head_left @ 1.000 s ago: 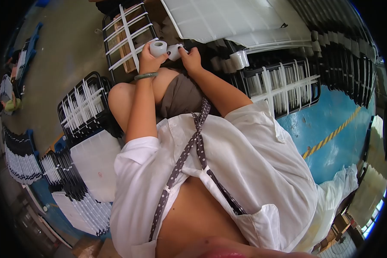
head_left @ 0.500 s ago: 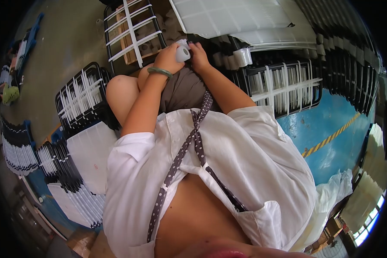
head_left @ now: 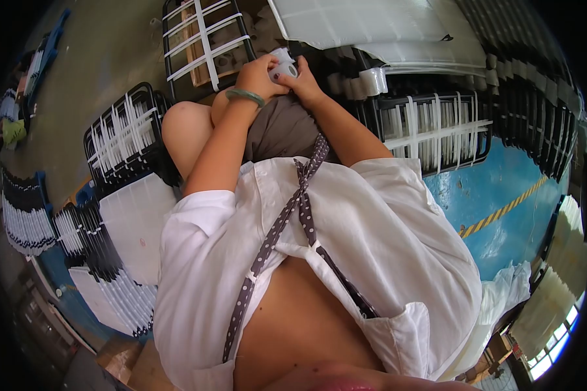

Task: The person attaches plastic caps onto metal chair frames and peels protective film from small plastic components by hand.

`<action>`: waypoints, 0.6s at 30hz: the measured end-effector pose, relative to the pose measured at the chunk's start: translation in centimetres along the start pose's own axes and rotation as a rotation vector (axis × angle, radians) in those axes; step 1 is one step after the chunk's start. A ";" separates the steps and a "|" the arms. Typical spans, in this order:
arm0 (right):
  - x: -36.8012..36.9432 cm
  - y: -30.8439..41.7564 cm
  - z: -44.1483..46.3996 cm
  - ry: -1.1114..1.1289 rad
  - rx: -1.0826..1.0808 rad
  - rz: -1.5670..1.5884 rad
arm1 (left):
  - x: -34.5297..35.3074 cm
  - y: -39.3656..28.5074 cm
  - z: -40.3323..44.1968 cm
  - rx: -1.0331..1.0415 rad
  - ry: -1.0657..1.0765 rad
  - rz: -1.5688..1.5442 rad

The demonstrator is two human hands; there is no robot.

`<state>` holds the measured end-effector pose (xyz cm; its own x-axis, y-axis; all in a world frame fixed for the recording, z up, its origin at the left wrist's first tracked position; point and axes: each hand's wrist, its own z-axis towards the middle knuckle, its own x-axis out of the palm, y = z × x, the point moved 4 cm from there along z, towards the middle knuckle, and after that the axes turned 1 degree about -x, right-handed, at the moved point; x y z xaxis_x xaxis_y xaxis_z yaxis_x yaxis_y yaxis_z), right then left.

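Note:
My left hand [head_left: 257, 77], with a green bangle at its wrist, is closed around a small white roll [head_left: 284, 69] with a hollow core. Another pale, shiny piece [head_left: 280, 55] shows just above it; I cannot tell whether it is a second roll or part of the same one. My right hand [head_left: 304, 85] grips the roll from the other side, its thumb pressed against the front. Both hands are above my lap, over dark grey-brown cloth [head_left: 284, 127]. Part of the roll is hidden by my fingers.
A black frame with white straps [head_left: 205, 42] stands ahead on the left, with pale rolls [head_left: 223, 62] behind it. White flat panels [head_left: 372, 29] are stacked ahead on the right. More strapped frames [head_left: 437, 130] stand at right, others [head_left: 125, 133] at left. A yellow-black stripe [head_left: 502, 208] crosses the blue floor.
My right hand has come in from beside the roll and now holds it with the thumb across its front. The roll has moved slightly up, and my left hand still holds it.

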<state>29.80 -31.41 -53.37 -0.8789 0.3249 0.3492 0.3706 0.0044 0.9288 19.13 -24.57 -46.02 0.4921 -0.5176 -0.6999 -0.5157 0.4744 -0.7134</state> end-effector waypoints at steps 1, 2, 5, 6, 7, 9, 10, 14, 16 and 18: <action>-0.3 -0.1 0.0 -0.044 0.032 0.041 | 0.3 1.0 0.2 -0.004 0.032 -0.099; -0.5 -0.2 -0.1 -0.088 0.065 0.082 | 0.9 2.3 0.5 -0.009 0.065 -0.198; -1.1 -1.2 0.0 -0.196 0.047 0.136 | 1.0 2.8 0.7 -0.102 0.169 -0.471; -1.3 -1.6 0.3 -0.222 0.028 0.122 | 0.8 3.1 1.1 -0.135 0.181 -0.519; -1.5 -1.9 0.4 -0.247 0.010 0.107 | 0.9 3.4 1.3 -0.169 0.192 -0.568; -1.9 -2.4 0.4 -0.249 0.032 0.037 | 0.6 3.2 1.4 -0.184 0.118 -0.428; -2.0 -2.5 0.5 -0.250 0.042 0.003 | 0.3 2.8 1.5 -0.215 0.105 -0.388; -2.1 -2.7 0.3 -0.246 0.091 0.004 | -0.3 4.1 2.4 -0.324 -0.062 -0.603; -2.2 -2.7 0.4 -0.266 0.110 -0.046 | 0.0 6.0 4.1 -0.257 -0.152 -0.600; -1.7 -2.4 0.2 -0.269 0.117 -0.010 | 0.4 7.0 5.0 -0.210 -0.168 -0.595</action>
<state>30.48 -31.79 -56.23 -0.7778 0.5629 0.2797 0.4079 0.1133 0.9060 19.29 -17.89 -51.45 0.8302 -0.5223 -0.1950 -0.2389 -0.0173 -0.9709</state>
